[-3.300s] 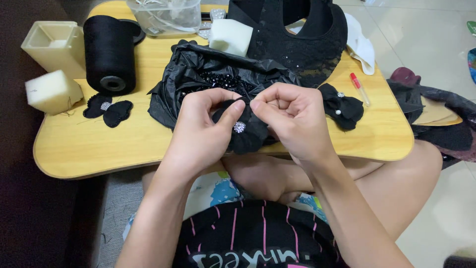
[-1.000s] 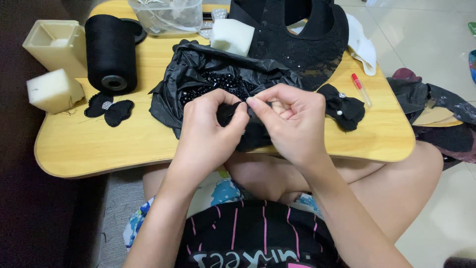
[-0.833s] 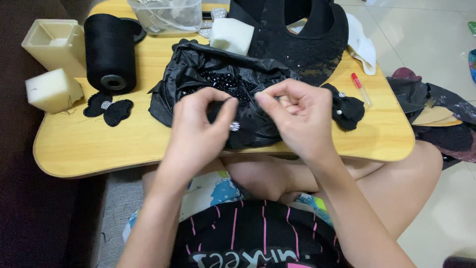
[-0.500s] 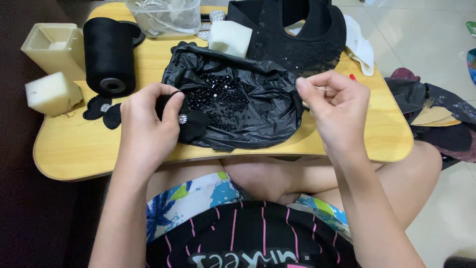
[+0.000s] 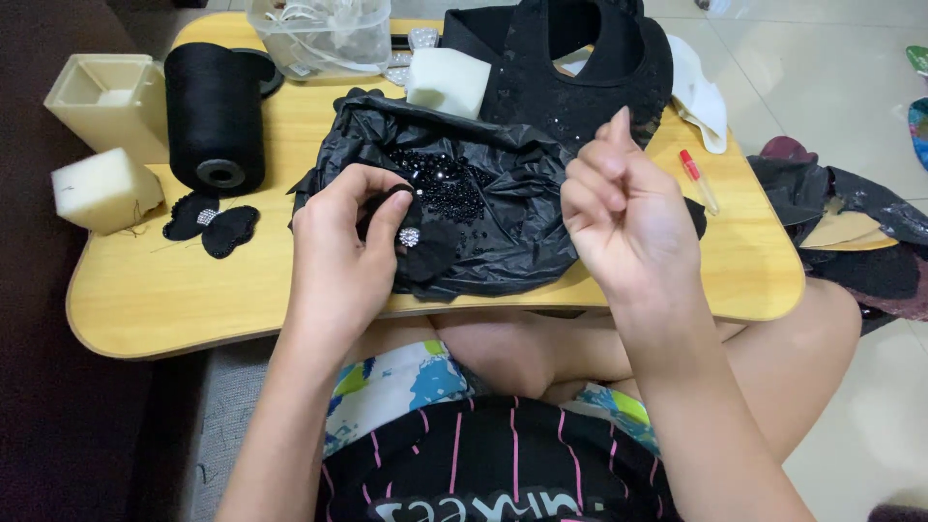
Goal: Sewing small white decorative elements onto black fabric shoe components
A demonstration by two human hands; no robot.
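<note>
My left hand (image 5: 340,253) pinches a small black fabric bow (image 5: 418,242) with a round sparkling stone at its middle, over the near edge of a crumpled black plastic bag (image 5: 503,184). The bag lies open on the wooden lap table (image 5: 145,300) and holds a heap of small black beads (image 5: 447,188). My right hand (image 5: 623,217) is raised above the bag's right side, thumb and fingertips pinched together as if on a needle or thread too fine to make out.
A big black thread spool (image 5: 215,116), a cream box (image 5: 106,97), two foam blocks (image 5: 104,188) (image 5: 447,82) and another black bow (image 5: 211,220) lie at the left. Behind stand a clear tub (image 5: 324,34) and a black beaded garment (image 5: 580,68). A red-capped tube (image 5: 698,179) lies at the right.
My hands worked close together on the bow, then parted. The right hand pulled up and to the right; the left stayed holding the bow at the bag's near edge.
</note>
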